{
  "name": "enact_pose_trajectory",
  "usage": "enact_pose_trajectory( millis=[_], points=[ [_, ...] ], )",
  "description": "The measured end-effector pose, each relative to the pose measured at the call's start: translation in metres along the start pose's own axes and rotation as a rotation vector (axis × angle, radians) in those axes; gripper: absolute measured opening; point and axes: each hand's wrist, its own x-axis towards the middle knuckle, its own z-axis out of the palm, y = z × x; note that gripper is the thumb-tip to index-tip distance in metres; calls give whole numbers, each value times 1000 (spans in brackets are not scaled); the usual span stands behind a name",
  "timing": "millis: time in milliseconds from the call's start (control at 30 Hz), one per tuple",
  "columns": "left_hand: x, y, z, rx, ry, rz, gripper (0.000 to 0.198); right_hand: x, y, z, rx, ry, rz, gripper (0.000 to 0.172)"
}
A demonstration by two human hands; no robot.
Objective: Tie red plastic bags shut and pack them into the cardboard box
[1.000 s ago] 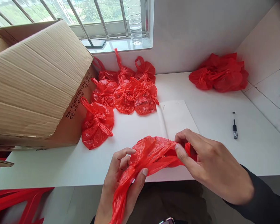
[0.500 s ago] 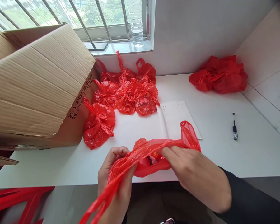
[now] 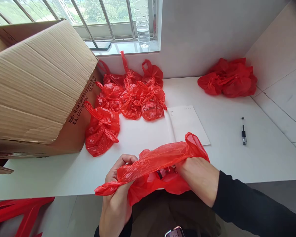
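Observation:
A thin red plastic bag (image 3: 153, 159) is stretched open at the table's front edge. Its left handle side is gripped in my left hand (image 3: 118, 200), with fingers and thumb closed round the film. My right hand (image 3: 199, 176) reaches through the bag's mouth, so its fingers are hidden inside. Small red packets (image 3: 169, 171) show in the opening, partly covered by the hand and the film. Beyond the bag, several knotted red bags (image 3: 132, 102) with things in them stand in a group, one nearer bag (image 3: 102, 131) slightly apart.
A large open cardboard box (image 3: 39, 89) takes up the left side. An open notebook (image 3: 187, 126) lies behind the bag; a pen (image 3: 244, 136) is at the right. Crumpled red bags (image 3: 229, 79) lie by the wall. A clear bottle (image 3: 142, 26) and phone (image 3: 98, 45) rest on the sill.
My right hand has gone deeper into the bag, and its fingers have passed out of sight. The bag's mouth has widened, and its left handle is bunched shorter at my left hand.

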Motion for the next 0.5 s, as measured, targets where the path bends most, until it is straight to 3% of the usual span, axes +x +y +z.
enact_pose_trajectory(
  millis=[133, 300, 367, 500],
  points=[
    [-2, 2, 11, -26, 57, -14, 26, 1, -8, -7, -142, -28, 60, 29],
    [-6, 8, 33, -78, 224, -2, 20, 10, -21, 19, -217, 143, -204, 28],
    [-6, 9, 35, -58, 232, 6, 20, 14, -22, 28, -252, 174, -179, 27],
    [-4, 5, 30, -45, 166, 11, 22, 18, -21, 30, -257, 277, -151, 43]
  ],
)
